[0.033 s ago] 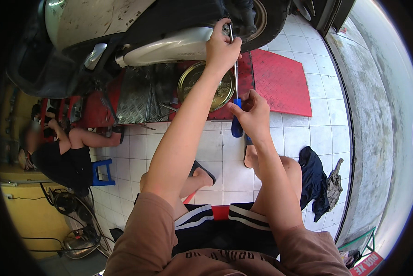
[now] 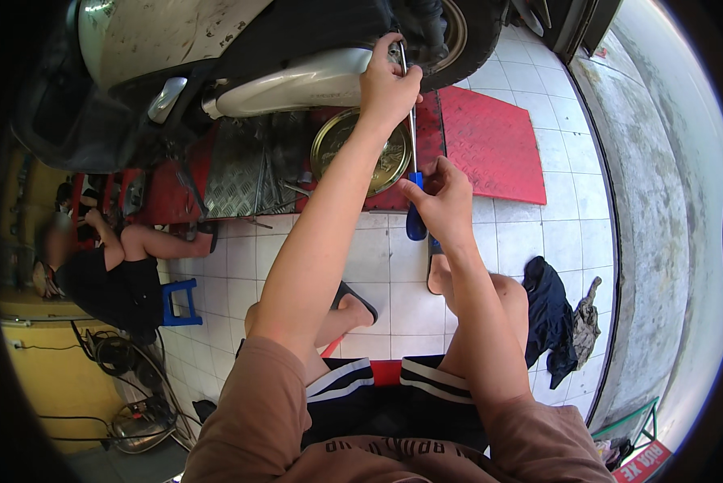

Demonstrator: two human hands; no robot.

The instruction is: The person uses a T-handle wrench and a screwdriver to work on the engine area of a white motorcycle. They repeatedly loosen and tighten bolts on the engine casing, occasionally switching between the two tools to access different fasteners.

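A long screwdriver [image 2: 415, 211] with a blue and dark handle points away from me toward the rear of a scooter [image 2: 297, 78]. My right hand [image 2: 442, 201] pinches the handle between thumb and fingers. Farther up, my left hand [image 2: 390, 84] is closed around the upper shaft, its fingertips close to the parts beside the silver exhaust cover. The screwdriver's tip reaches in among those parts by the rear wheel [image 2: 466, 48], and its exact contact is hard to see. Beneath my left forearm lies a round gold-coloured pan [image 2: 323, 153], partly covered by that arm.
The scooter stands over a red lift platform [image 2: 490, 145] with a metal tread plate [image 2: 237, 181]. Another person [image 2: 108, 278] sits at the left by a blue stool [image 2: 181, 302]. Dark cloths [image 2: 548, 318] lie on the tiles at right. Cables and hoses [image 2: 124, 358] cluster at lower left.
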